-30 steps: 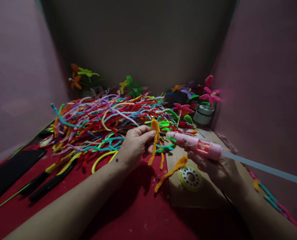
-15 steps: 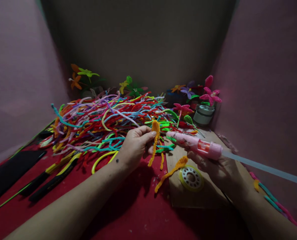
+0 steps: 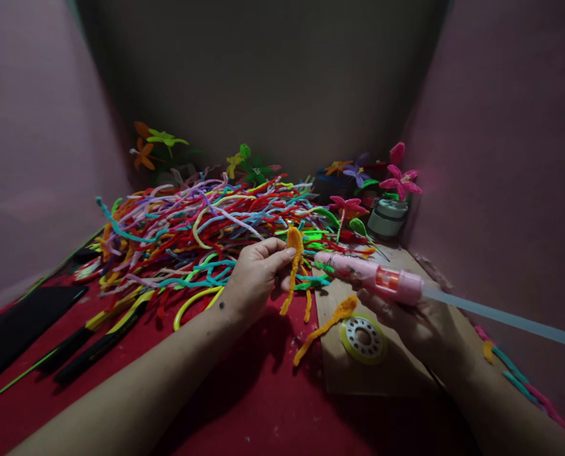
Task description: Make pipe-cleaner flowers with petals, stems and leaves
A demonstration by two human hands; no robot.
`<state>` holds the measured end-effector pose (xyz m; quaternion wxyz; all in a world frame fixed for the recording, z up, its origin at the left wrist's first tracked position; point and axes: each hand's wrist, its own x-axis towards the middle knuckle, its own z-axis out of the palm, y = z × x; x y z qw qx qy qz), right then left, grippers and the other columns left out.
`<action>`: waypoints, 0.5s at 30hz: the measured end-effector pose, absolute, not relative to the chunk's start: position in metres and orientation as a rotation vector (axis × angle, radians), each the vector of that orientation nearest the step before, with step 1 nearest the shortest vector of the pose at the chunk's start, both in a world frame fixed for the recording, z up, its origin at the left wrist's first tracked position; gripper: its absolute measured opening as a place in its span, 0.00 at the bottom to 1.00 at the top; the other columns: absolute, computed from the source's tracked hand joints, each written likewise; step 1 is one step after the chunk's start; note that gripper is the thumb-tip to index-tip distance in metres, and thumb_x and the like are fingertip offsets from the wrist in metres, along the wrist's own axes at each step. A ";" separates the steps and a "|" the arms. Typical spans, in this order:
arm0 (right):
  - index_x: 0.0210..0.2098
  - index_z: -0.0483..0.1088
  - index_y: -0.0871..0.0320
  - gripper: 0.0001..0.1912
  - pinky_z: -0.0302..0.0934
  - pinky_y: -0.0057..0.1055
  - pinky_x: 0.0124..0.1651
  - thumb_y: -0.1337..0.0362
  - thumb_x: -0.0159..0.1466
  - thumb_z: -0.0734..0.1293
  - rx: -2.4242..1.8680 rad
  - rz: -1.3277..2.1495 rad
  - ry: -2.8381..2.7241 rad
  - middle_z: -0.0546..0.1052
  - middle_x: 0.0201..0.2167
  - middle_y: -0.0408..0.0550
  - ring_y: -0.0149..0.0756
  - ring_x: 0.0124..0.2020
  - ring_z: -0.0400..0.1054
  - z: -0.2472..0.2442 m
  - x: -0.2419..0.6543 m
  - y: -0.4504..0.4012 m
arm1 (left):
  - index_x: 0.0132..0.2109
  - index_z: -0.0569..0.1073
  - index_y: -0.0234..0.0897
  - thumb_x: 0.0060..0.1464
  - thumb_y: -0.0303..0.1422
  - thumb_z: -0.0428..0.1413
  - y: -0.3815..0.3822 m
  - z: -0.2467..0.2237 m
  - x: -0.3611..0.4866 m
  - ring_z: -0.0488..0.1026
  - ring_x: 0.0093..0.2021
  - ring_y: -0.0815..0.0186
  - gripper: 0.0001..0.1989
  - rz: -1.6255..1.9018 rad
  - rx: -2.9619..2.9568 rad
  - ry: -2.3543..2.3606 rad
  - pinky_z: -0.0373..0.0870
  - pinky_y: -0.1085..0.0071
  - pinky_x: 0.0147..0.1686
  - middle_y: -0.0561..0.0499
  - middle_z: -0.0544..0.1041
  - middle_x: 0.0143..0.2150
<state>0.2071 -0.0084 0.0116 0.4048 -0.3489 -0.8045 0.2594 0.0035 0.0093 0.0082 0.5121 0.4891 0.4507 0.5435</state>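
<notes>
Between thumb and fingers, my left hand (image 3: 263, 269) pinches an orange pipe-cleaner petal (image 3: 294, 240), its tail hanging down. My right hand (image 3: 418, 323) is wrapped round a pink glue gun (image 3: 372, 275), whose tip points left at the petal with a small gap between. A long translucent glue stick (image 3: 505, 318) runs out of the gun's back. Below the gun, another orange petal piece (image 3: 325, 328) lies across the board's left edge, beside a yellow-rimmed tape roll (image 3: 363, 339).
A large heap of coloured pipe cleaners (image 3: 206, 221) covers the back left. Black-and-yellow handled pliers (image 3: 106, 335) and a black flat object (image 3: 26, 323) lie left. Pipe-cleaner flowers (image 3: 400, 182) stand behind, near a grey pot (image 3: 387, 217). A wooden board (image 3: 387, 380) lies right.
The glue gun's tip has shifted very slightly left, closer to the petal. The petal and my left hand have moved a touch left; both grips are the same.
</notes>
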 end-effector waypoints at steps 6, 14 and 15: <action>0.51 0.68 0.56 0.19 0.62 0.40 0.53 0.61 0.61 0.62 -0.905 0.686 -1.967 0.69 0.53 0.49 0.46 0.51 0.66 0.007 0.209 -0.008 | 0.27 0.67 0.33 0.51 0.31 0.53 0.008 0.008 0.003 0.57 0.13 0.78 0.07 1.282 1.213 1.106 0.51 0.79 0.14 0.57 0.65 0.17; 0.52 0.67 0.55 0.19 0.68 0.34 0.40 0.61 0.62 0.61 -0.936 0.731 -1.931 0.72 0.50 0.48 0.43 0.43 0.70 0.016 0.206 -0.013 | 0.27 0.67 0.34 0.51 0.32 0.53 0.007 0.007 0.003 0.57 0.13 0.77 0.07 1.247 1.303 1.119 0.52 0.79 0.14 0.58 0.63 0.15; 0.52 0.67 0.56 0.19 0.68 0.34 0.39 0.60 0.62 0.62 -0.946 0.735 -1.919 0.72 0.50 0.48 0.43 0.43 0.70 0.015 0.206 -0.013 | 0.27 0.67 0.34 0.51 0.32 0.53 0.007 0.006 0.003 0.57 0.13 0.77 0.07 1.245 1.310 1.118 0.52 0.79 0.14 0.58 0.63 0.15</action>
